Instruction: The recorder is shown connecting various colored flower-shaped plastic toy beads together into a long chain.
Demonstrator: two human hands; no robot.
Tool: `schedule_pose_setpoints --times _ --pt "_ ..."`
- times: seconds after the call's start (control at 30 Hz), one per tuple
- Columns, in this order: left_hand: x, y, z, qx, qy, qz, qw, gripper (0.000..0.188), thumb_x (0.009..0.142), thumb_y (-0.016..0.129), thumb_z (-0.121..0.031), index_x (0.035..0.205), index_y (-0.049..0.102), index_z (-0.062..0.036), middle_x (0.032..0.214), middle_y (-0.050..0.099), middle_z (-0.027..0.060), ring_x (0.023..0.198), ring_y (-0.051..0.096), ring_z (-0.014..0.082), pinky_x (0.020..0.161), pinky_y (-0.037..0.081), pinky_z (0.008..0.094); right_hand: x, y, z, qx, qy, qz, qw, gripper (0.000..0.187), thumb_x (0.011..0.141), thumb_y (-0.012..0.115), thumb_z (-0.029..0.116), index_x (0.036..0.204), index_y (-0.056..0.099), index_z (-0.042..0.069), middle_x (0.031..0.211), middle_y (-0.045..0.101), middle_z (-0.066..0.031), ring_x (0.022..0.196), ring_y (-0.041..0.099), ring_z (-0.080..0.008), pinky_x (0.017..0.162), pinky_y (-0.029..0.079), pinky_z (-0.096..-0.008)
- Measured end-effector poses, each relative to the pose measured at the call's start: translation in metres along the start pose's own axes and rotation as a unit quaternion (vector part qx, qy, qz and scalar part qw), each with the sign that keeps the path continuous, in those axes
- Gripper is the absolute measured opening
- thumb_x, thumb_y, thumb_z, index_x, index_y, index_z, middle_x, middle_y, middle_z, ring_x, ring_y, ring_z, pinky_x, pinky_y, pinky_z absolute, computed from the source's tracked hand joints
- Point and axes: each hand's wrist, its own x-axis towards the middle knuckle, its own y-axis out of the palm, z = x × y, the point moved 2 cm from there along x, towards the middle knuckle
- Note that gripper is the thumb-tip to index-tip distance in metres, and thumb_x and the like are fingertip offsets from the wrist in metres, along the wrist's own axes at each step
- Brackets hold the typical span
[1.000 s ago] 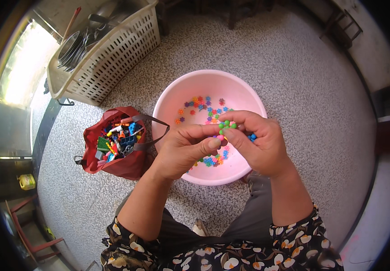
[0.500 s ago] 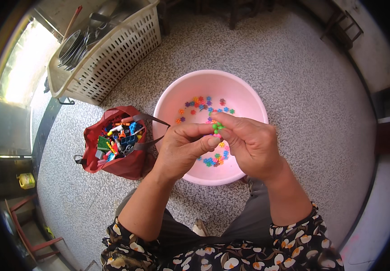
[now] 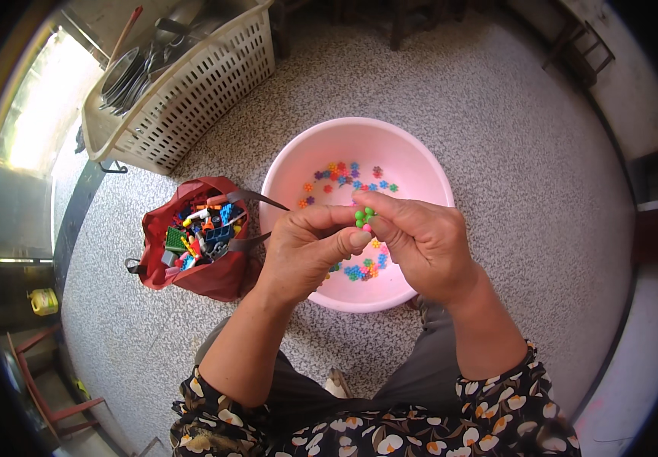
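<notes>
Above the pink basin (image 3: 291, 164), my two hands meet at a small green flower-shaped plastic piece (image 3: 363, 216). My right hand (image 3: 428, 244) pinches the green flower piece between thumb and fingers. My left hand (image 3: 306, 251) is closed too, its index fingertip touching the green piece and its thumb just below. A bit of a pink piece (image 3: 368, 228) shows right under the green one; most of it is hidden, and I cannot tell which fingers bear it. More coloured flower pieces (image 3: 363, 270) lie scattered over the basin's bottom, some hidden by my hands.
Left of the basin stands a red fabric bag (image 3: 222, 283) full of mixed toy parts, its dark strap reaching the basin's rim. A cream slatted basket (image 3: 207, 91) with pans is at the far left. A yellow jug (image 3: 43, 302) and a reddish chair (image 3: 51, 407) stand at the left edge.
The green piece has turned slightly between my fingertips and now shows more of its round petals. Both hands stay in nearly the same place.
</notes>
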Motion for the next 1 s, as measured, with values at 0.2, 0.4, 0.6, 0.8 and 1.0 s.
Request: schedule_pose_setpoints --times 0.2,0.4,0.6,0.8,1.0 --pt "0.000 0.003 0.001 -0.002 -0.005 0.004 1.000 0.024 0.075 0.068 -0.011 0.095 0.063 -0.0001 0.077 0.061 0.0008 0.067 0.053 0.0051 0.061 0.044 0.0182 0.001 -0.002 0.000 -0.003 -0.019 0.011 1.000 0.023 0.079 0.058 0.004 0.102 0.059 0.001 0.083 0.063 -0.0163 0.069 0.063 -0.0250 0.059 0.049 -0.0290" --pt "0.003 0.000 0.006 -0.009 0.000 0.009 1.000 0.027 0.077 0.066 -0.012 0.100 0.060 -0.0001 0.080 0.061 0.0022 0.070 0.054 0.0070 0.064 0.046 0.0203 -0.003 -0.001 -0.001 0.082 0.072 0.031 0.994 0.026 0.083 0.056 0.008 0.108 0.055 -0.001 0.083 0.064 -0.0105 0.067 0.060 -0.0155 0.059 0.048 -0.0251" --pt "0.008 0.008 -0.001 -0.163 -0.006 0.048 0.985 0.032 0.084 0.056 -0.018 0.111 0.054 0.0005 0.089 0.058 0.0048 0.079 0.053 0.0113 0.070 0.045 0.0262 -0.004 -0.013 -0.029 0.554 0.305 -0.106 0.767 0.026 0.087 0.051 0.015 0.109 0.049 0.001 0.075 0.051 -0.0004 0.059 0.048 -0.0104 0.060 0.043 -0.0212" --pt "0.007 0.005 0.008 -0.235 -0.050 0.061 0.969 0.040 0.087 0.051 -0.026 0.115 0.050 0.0024 0.090 0.055 0.0104 0.076 0.052 0.0186 0.072 0.043 0.0325 -0.003 -0.007 -0.037 0.560 0.385 -0.167 0.715 0.019 0.086 0.050 0.011 0.101 0.049 -0.001 0.083 0.052 -0.0063 0.078 0.051 -0.0146 0.077 0.045 -0.0290" --pt "0.000 0.003 0.007 -0.151 -0.033 0.082 0.985 0.035 0.084 0.056 -0.026 0.106 0.054 0.0010 0.087 0.058 0.0116 0.068 0.056 0.0191 0.065 0.046 0.0308 -0.001 -0.017 -0.024 0.495 0.342 -0.108 0.791 0.019 0.086 0.052 0.013 0.099 0.051 -0.001 0.091 0.055 -0.0090 0.077 0.056 -0.0159 0.077 0.048 -0.0280"
